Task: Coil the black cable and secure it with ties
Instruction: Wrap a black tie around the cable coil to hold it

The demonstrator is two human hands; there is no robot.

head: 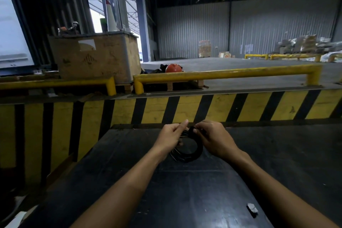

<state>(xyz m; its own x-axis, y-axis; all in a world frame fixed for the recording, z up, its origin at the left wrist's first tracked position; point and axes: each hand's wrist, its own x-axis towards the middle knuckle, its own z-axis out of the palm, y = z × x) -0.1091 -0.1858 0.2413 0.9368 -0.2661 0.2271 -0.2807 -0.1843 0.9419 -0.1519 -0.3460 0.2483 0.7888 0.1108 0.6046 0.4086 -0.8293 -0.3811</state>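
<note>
The black cable is wound into a small round coil, held just above the dark work surface. My left hand pinches the top left of the coil, index finger stretched out. My right hand grips the top right of the coil, fingers closed around a thin black tie at the bundle's top. Thin tie ends stick out at the coil's lower left. The upper part of the coil is hidden between my fingers.
A yellow-and-black striped dock wall rises right behind the surface. Yellow guard rails run along its top, with an orange helmet and a large cardboard box behind. A small grey scrap lies near my right forearm.
</note>
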